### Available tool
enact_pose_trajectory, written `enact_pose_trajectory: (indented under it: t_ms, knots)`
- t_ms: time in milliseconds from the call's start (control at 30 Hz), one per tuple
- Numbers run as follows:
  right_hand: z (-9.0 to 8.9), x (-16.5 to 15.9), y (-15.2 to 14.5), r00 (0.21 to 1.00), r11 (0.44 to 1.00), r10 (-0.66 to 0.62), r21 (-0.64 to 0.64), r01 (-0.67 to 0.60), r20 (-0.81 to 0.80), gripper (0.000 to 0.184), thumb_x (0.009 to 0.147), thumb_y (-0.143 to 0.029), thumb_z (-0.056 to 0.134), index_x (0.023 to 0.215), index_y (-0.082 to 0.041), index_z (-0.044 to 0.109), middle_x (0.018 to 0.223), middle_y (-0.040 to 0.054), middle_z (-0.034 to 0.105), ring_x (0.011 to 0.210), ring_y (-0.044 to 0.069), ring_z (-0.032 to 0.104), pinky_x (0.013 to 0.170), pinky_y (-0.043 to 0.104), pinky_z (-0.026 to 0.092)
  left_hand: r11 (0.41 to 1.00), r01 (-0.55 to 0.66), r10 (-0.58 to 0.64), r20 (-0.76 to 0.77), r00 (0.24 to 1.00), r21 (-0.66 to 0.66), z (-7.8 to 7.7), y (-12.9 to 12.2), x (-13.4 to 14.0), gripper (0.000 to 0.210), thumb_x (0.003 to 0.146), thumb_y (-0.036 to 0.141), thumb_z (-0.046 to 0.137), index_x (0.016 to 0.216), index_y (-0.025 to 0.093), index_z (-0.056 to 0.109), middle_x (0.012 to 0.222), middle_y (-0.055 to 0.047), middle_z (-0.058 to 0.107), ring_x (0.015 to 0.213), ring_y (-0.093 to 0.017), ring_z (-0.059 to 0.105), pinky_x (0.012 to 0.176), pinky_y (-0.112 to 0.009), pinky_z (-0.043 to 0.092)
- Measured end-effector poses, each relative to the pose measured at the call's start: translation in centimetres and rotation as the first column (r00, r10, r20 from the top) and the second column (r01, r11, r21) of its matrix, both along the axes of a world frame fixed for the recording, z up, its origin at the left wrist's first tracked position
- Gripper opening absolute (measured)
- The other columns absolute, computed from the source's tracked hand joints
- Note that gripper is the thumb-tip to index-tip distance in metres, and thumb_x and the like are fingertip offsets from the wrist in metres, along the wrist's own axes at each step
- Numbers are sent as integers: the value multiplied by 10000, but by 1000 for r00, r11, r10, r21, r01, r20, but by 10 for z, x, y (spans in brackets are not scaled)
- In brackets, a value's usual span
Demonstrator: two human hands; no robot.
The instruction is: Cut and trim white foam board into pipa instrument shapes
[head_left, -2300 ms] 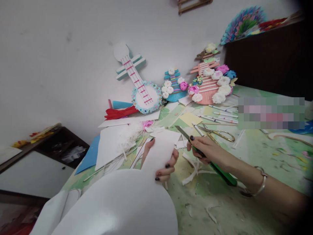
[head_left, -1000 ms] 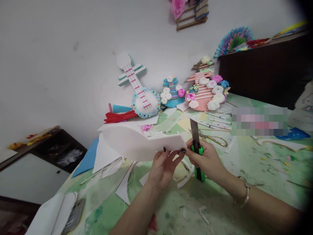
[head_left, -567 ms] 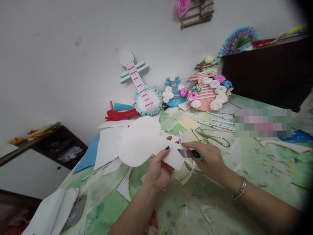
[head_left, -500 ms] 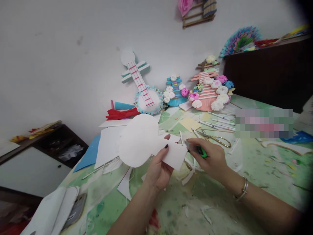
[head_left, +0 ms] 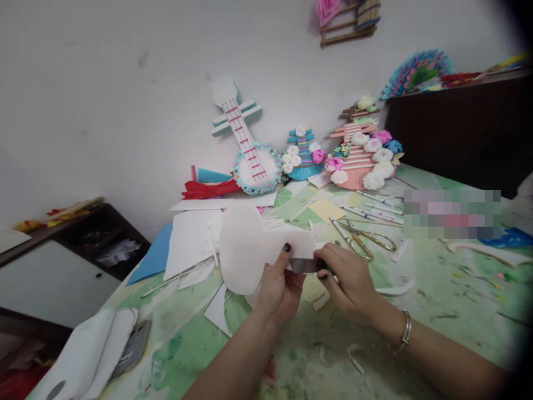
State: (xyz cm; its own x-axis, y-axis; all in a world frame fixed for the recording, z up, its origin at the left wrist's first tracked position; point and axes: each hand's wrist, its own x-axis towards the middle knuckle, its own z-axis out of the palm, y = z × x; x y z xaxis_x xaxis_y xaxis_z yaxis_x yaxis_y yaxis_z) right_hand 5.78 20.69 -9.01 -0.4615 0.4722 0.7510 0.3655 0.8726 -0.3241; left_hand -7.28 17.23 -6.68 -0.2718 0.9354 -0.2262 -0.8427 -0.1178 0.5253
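Note:
A white foam-board cutout (head_left: 242,253), round at its left end with a straight neck to the right, is held up over the table. My left hand (head_left: 280,286) grips the neck from below, its thumb pressed on the front face. A utility knife (head_left: 303,265) with a green handle is in my right hand (head_left: 347,280), closed around it. Its wide metal blade points left and lies along the lower edge of the neck, close to my left fingers. Most of the handle is hidden by my right hand.
Gold-handled scissors (head_left: 370,240) and several pens (head_left: 370,214) lie right of the hands. Paper scraps (head_left: 219,311) are scattered on the green-stained table (head_left: 175,355). Decorated lute models (head_left: 258,166) lean against the wall. A phone (head_left: 132,349) lies at the left edge.
The knife has come left, its blade now showing against the neck's lower edge. The cutout is turned a little, and the view has shifted slightly.

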Motion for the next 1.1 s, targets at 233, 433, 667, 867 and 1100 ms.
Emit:
enact_pose_trajectory:
  t_ms: [233, 433, 667, 867, 1100]
  knots:
    - [3, -1, -4, 1000, 1000, 1, 25, -1, -1, 305, 957, -361, 292, 865, -172, 513, 696, 35, 486, 622, 169, 433, 569, 286, 301, 1000, 8, -8, 3, 1000, -29, 2, -4, 2, 303, 816, 84, 585, 1111, 153, 592, 853, -47, 702, 676, -113, 660, 605, -189, 560]
    - [1, 1, -2, 1000, 999, -6, 38, 6, -5, 278, 947, -339, 321, 809, -185, 508, 664, 21, 459, 598, 166, 427, 560, 284, 292, 996, 1, 1, 15, 1000, -94, 10, -7, 2, 302, 821, 74, 575, 1116, 138, 593, 824, -43, 701, 692, -121, 671, 648, -198, 571]
    - [-4, 2, 3, 1000, 1000, -5, 29, 6, -19, 242, 950, -316, 327, 814, -188, 482, 672, 19, 454, 599, 159, 415, 559, 287, 290, 995, -7, 8, 17, 1000, -98, 17, -11, -1, 341, 830, 94, 567, 1167, 145, 576, 946, -75, 709, 727, -138, 682, 642, -206, 576]
    - [-7, 2, 2, 1000, 1000, -2, 23, 2, -19, 231, 951, -315, 332, 819, -188, 472, 668, 14, 438, 595, 160, 402, 551, 290, 279, 1000, -7, 7, 14, 1000, -29, 10, -11, -1, 353, 800, 80, 599, 1147, 149, 582, 975, -78, 709, 807, -150, 684, 691, -222, 580]
    - [0, 2, -7, 999, 1000, 10, 14, -10, -31, 228, 950, -315, 332, 848, -181, 485, 676, 18, 436, 608, 168, 410, 561, 292, 286, 999, 39, -39, -37, 999, 21, -3, -9, 5, 338, 738, 85, 671, 1066, 144, 616, 875, -45, 717, 680, -122, 674, 591, -175, 563]
